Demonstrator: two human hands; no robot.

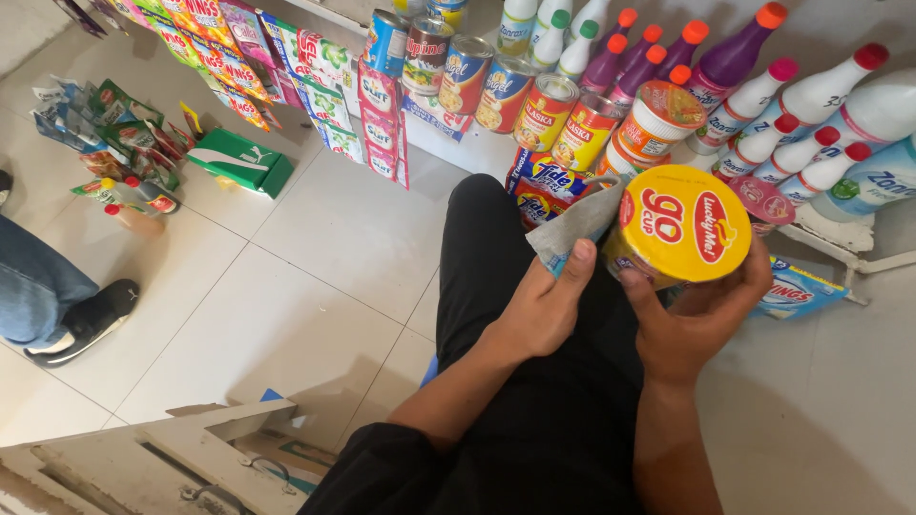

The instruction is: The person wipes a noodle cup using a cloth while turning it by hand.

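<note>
Down on the pale tiled floor (pixel 315 238) we go, with a low white shelf (pixel 840 238) running across the top of the view, packed with goods. Big white bottles (pixel 840 91) with red and pink caps on the far right, purple bottles (pixel 711 62) with orange caps behind, then a leaning row of tins (pixel 506 91) with bright labels. Strips of sachets (pixel 315 72) hang along the shelf front on the left, and a green box (pixel 239 160) lies flat on the floor, with loose packets (pixel 114 133) beside it. At the left edge, another person's shoe (pixel 86 324) and trouser leg.

Now the hands, over the person's own black-trousered leg (pixel 506 277). The right hand (pixel 701 319) has its grip wrapped around a yellow cup of instant noodles (pixel 682 224), lid tilted towards the camera, held just in front of the shelf. The left hand (pixel 544 305) is closed on a grey cloth (pixel 577 224), thumb pinning it, the cloth touching the cup's left side.

Risk, as I judge it: the cup is held one-handed from below, so a firm push from the cloth could tip it out. And an elbow swinging back could topple those leaning tins.
</note>
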